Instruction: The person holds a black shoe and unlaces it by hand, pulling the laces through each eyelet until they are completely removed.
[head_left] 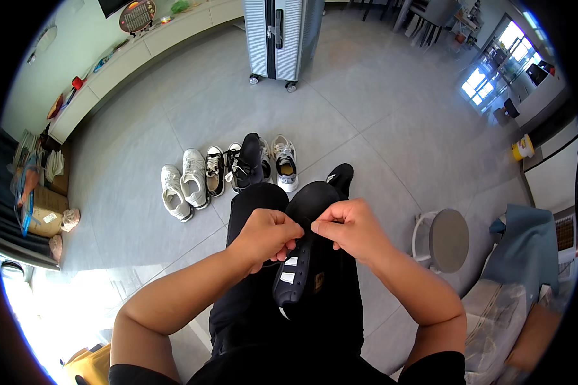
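1. Grey tiled floor (366, 128) fills the room, seen from above by a seated person in dark trousers.
2. Left hand (266, 234) is curled shut, its fingertips pinching a thin black lace at the top of a black shoe (298, 256).
3. Right hand (353, 230) is likewise closed in a pinch, gripping the lace just beside the left hand; the two hands nearly touch over the shoe.
4. That shoe rests on the person's lap, toe pointing away, with white stripes along the side facing the left hand.
5. Just beyond the knees, a row of shoes (228, 170) stands on the floor: white sneakers to the left, black and white ones in the middle, a grey pair to the right.
6. Further off, a grey ribbed suitcase (279, 35) stands upright on wheels.
7. To the right, near the right elbow, sits a round grey stool (448, 239) with a white frame.
8. Along the far left wall runs a long low white cabinet (135, 54) with small items on top.
9. Bright windows (488, 70) show at the upper right.
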### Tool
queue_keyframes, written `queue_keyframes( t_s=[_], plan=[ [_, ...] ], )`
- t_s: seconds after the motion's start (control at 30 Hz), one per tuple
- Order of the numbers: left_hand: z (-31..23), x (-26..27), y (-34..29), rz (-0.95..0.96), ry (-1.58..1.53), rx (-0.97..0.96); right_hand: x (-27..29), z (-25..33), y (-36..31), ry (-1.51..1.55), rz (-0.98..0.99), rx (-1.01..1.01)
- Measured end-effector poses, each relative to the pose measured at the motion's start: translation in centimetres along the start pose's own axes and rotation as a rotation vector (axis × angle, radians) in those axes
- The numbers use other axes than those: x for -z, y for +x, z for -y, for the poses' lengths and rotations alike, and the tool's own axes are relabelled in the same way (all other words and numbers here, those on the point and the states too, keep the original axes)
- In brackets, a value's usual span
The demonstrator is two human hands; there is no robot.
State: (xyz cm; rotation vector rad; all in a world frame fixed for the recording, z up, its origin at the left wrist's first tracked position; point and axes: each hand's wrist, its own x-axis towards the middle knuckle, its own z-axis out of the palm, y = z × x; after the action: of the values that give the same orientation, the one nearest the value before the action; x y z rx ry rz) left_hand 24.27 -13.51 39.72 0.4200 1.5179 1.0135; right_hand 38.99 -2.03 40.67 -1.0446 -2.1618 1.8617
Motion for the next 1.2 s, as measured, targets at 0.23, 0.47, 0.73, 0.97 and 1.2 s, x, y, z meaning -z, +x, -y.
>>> queue_keyframes(
  t_s=[0.23, 0.47, 0.73, 0.97, 1.2],
  plan=[
    [0.8, -0.1, 0.2, -0.016, -0.148, -0.044, 0.4, 0.7, 0.0, 0.047, -0.013, -0.071],
    [0.8, 0.2, 0.8, -0.009, -0.119, -0.061, 1.4, 0.8, 1.1, -0.417, 0.015, 0.268],
    [1.4, 0.2, 0.7, -0.006, -0.052, -0.25, 0.7, -0.4, 2.3, -0.305, 0.072, 0.136],
    [3.6, -0.9, 0.7, -0.127, 0.234, -0.715, 1.7, 0.7, 1.6, -0.403, 0.117, 0.136],
    [3.5, -1.7, 0.8, -0.278, 0.427, -1.019, 2.2, 0.3, 1.7, -0.171, 0.119, -0.018]
  ],
)
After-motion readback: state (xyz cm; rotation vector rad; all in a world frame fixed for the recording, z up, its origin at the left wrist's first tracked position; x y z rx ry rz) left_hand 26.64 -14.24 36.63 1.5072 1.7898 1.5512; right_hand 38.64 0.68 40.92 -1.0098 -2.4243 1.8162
